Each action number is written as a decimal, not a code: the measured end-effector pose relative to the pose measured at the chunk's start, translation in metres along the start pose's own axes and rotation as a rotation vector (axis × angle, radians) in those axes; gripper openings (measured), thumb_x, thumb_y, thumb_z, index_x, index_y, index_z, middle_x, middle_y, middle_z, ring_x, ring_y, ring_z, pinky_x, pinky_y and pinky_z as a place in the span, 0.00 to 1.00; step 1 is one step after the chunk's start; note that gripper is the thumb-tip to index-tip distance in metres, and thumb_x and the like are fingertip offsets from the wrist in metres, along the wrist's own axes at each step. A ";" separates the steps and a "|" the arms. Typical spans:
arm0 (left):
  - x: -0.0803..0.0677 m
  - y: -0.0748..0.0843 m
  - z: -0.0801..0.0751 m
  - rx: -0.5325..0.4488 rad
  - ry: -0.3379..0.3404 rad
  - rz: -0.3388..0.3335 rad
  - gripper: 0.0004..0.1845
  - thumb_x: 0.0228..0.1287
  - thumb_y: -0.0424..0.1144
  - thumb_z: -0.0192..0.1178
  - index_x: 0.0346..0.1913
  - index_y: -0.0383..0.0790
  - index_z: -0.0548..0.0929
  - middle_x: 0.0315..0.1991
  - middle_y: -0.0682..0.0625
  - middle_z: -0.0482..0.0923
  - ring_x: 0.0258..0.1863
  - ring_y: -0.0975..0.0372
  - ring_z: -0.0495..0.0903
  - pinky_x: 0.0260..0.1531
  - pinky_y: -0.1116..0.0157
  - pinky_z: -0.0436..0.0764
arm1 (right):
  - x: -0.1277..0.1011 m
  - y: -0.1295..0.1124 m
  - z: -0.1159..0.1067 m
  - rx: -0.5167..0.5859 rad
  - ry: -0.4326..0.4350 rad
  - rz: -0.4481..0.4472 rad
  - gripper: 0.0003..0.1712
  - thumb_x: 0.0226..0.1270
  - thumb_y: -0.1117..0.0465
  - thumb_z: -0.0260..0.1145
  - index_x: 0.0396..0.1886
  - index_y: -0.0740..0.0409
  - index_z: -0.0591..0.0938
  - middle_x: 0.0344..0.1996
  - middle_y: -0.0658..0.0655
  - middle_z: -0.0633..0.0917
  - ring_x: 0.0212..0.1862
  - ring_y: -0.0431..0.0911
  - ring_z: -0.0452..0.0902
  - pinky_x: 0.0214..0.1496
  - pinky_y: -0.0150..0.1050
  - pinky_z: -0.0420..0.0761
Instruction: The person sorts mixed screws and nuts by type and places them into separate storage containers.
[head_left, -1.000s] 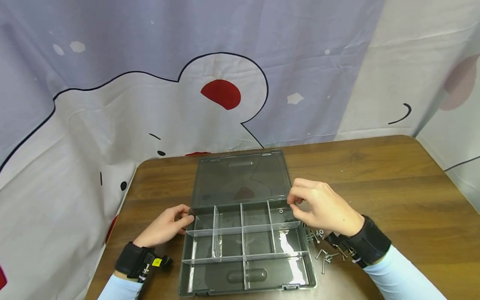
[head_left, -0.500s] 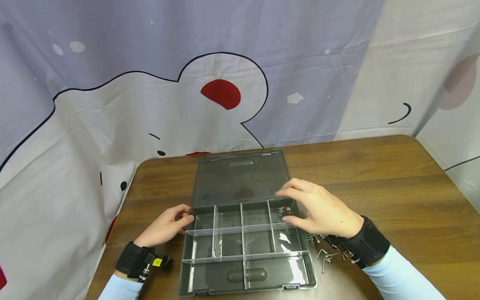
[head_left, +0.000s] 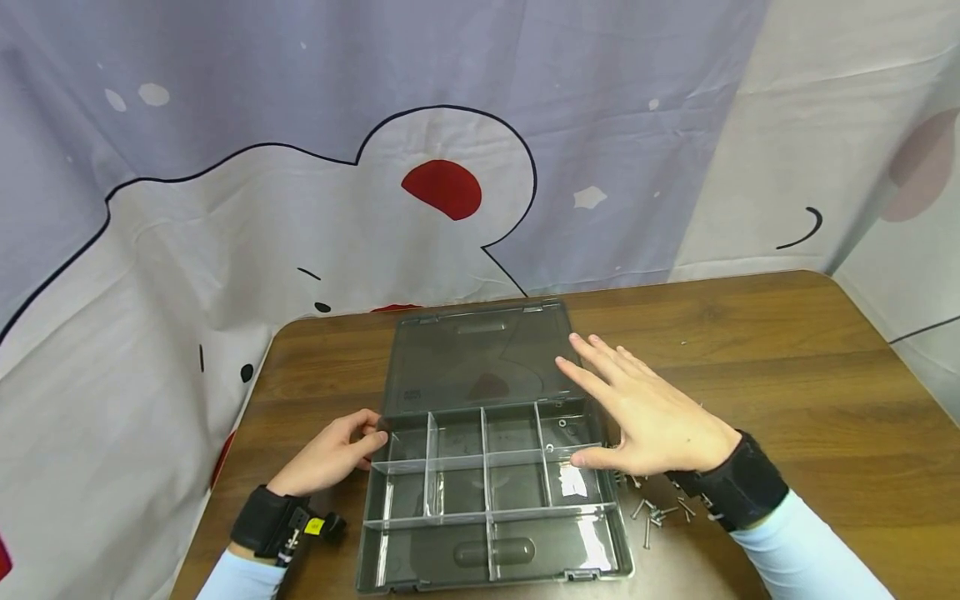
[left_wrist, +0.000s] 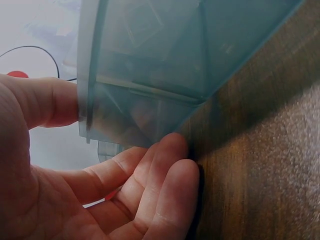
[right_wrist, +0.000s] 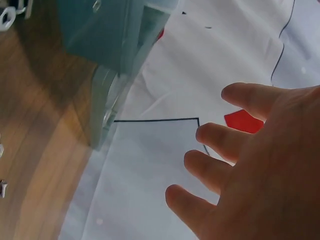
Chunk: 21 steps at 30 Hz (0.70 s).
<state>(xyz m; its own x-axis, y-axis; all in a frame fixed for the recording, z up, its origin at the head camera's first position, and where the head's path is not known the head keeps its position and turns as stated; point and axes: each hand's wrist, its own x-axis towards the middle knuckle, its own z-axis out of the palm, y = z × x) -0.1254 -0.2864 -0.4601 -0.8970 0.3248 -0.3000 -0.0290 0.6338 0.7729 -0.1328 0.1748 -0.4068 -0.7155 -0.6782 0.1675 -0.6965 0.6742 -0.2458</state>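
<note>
The right hand [head_left: 647, 415] has spread wide near the box [head_left: 457, 493].

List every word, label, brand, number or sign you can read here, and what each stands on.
No text can be read.
Yellow tag on the left wrist gear: any marking is too small to read.
Faint mark on the box lid: too small and dim to read.
Backdrop cloth: drawn shapes, no lettering visible.
</note>
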 end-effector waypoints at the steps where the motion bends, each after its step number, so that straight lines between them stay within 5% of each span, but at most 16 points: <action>1: 0.000 0.000 0.000 0.000 -0.001 -0.002 0.18 0.78 0.45 0.57 0.57 0.33 0.74 0.39 0.46 0.69 0.37 0.58 0.84 0.39 0.64 0.85 | -0.001 0.003 0.000 0.001 -0.001 0.006 0.64 0.58 0.21 0.65 0.84 0.49 0.54 0.84 0.60 0.49 0.85 0.59 0.46 0.82 0.62 0.54; 14: 0.001 0.003 0.001 0.004 0.001 -0.016 0.20 0.78 0.46 0.57 0.59 0.33 0.74 0.40 0.46 0.71 0.36 0.58 0.85 0.39 0.64 0.85 | -0.036 0.048 0.013 -0.004 0.022 0.090 0.51 0.64 0.32 0.70 0.77 0.58 0.69 0.80 0.66 0.62 0.78 0.66 0.60 0.75 0.66 0.64; 18: 0.001 0.001 -0.001 0.009 -0.007 -0.005 0.20 0.79 0.46 0.56 0.60 0.32 0.74 0.40 0.45 0.72 0.36 0.58 0.84 0.39 0.64 0.85 | -0.040 0.058 0.021 -0.031 0.071 0.040 0.38 0.61 0.45 0.77 0.66 0.60 0.80 0.71 0.65 0.75 0.69 0.63 0.74 0.68 0.64 0.74; 21: 0.000 0.000 -0.001 0.009 -0.010 0.004 0.20 0.79 0.46 0.56 0.60 0.32 0.74 0.40 0.45 0.71 0.36 0.57 0.84 0.38 0.64 0.85 | -0.040 0.064 0.026 -0.046 0.111 -0.021 0.27 0.55 0.56 0.80 0.55 0.59 0.86 0.58 0.58 0.82 0.57 0.53 0.82 0.59 0.53 0.82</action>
<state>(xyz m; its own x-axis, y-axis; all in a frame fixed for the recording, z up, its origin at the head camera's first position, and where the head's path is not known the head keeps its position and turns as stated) -0.1262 -0.2872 -0.4601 -0.8926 0.3343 -0.3026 -0.0216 0.6386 0.7693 -0.1475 0.2370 -0.4540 -0.7004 -0.6577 0.2772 -0.7115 0.6744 -0.1976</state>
